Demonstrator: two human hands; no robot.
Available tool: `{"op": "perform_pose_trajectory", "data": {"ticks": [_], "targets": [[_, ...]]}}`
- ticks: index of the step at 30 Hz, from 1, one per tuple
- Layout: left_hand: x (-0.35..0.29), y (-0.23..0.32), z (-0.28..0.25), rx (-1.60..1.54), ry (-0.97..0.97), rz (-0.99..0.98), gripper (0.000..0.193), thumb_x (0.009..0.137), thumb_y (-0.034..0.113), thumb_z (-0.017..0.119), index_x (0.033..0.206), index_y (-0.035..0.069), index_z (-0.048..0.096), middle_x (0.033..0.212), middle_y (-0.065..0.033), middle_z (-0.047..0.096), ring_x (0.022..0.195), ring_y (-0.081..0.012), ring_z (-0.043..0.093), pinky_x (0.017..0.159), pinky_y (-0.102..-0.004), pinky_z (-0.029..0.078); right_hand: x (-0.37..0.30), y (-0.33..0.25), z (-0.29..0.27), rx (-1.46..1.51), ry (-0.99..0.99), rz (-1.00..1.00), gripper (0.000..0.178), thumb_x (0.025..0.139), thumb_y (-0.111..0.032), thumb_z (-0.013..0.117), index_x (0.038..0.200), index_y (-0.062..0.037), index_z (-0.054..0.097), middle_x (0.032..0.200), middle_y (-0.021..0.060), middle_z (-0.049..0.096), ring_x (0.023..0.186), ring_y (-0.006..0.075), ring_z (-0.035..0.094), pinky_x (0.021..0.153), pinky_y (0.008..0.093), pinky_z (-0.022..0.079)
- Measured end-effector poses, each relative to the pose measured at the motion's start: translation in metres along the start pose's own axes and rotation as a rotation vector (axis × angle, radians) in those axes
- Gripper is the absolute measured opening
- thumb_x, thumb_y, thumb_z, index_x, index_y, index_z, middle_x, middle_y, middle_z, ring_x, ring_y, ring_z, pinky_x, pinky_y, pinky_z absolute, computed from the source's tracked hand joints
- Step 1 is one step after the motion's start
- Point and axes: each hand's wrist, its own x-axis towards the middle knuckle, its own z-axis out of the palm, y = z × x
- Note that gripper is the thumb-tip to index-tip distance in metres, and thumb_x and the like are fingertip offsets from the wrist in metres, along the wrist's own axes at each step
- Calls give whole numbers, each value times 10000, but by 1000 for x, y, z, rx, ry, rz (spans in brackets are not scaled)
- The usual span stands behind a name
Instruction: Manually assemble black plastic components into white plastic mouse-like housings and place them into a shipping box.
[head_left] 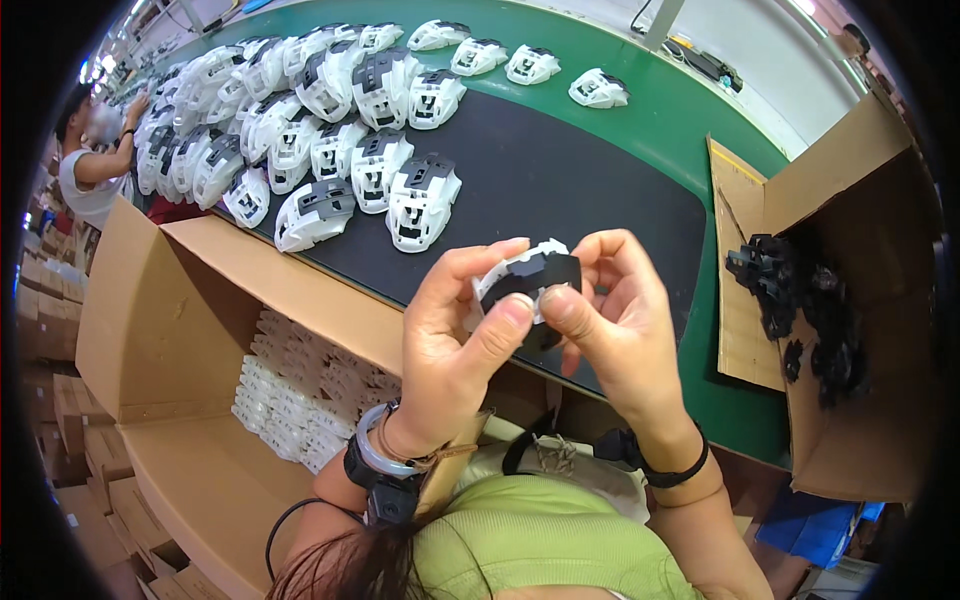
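Note:
Above the near edge of the black mat, a small white plastic shell with a black piece [545, 270] is held between both hands. My left hand [447, 340] closes on its left side, thumb against the lower front and fingers at the top. My right hand [632, 330] grips the right side, its thumb pressing near the lower edge of the black piece and its fingers curled behind. The underside of the shell is hidden. Similar white shells with black tops [425, 205] rest on the mat to the left, the nearest apart from my left hand.
Many more shells [270, 120] crowd the table's far left. Several stand along the green surface [640, 130] at the back. An open cardboard box [190, 400] with stacked white parts [290, 390] is front left; another box [850, 190] with black parts [830, 330] is right. A co-worker [95, 165] works at far left.

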Motion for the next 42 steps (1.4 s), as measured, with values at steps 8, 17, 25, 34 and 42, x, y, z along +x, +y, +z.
{"op": "perform_pose_trajectory", "data": {"ticks": [8, 17, 25, 34, 42], "targets": [[-2, 5, 4, 14, -45, 130, 313, 816, 128, 645, 1095, 20, 553, 932, -23, 557, 856, -90, 491, 790, -240, 387, -4, 6, -6, -39, -158, -224, 456, 775, -259, 711, 1099, -24, 494, 912, 2, 520, 846, 97, 509, 782, 247, 423], [-4, 2, -2, 166, -196, 81, 288, 879, 196, 570, 1105, 40, 484, 1030, -42, 468, 944, -116, 448, 819, -253, 375, -23, 13, -15, -254, -106, -374, 388, 796, -190, 681, 1078, 19, 517, 976, 67, 565, 931, 138, 524, 845, 278, 403], [3, -2, -7, 260, -362, 206, 286, 861, 169, 581, 1093, 17, 509, 1007, -75, 472, 960, -160, 450, 853, -296, 367, -27, 14, -27, -46, -168, -316, 361, 805, -157, 649, 1094, 19, 521, 1040, 103, 542, 988, 183, 504, 877, 303, 382], [-5, -4, -3, 47, -194, 67, 314, 869, 206, 581, 1087, 4, 477, 991, -73, 456, 900, -125, 445, 813, -263, 367, -21, 23, -17, -246, -83, -516, 307, 808, -182, 644, 1020, 23, 556, 904, 122, 595, 789, 212, 575, 709, 287, 450], [-9, 2, 4, 205, -194, -85, 447, 853, 401, 565, 1039, 18, 428, 950, -75, 446, 878, -138, 430, 803, -284, 364, -27, 19, -10, -605, 120, -633, 269, 823, -136, 603, 1026, 30, 544, 873, 143, 583, 727, 233, 570, 656, 298, 460]]}}
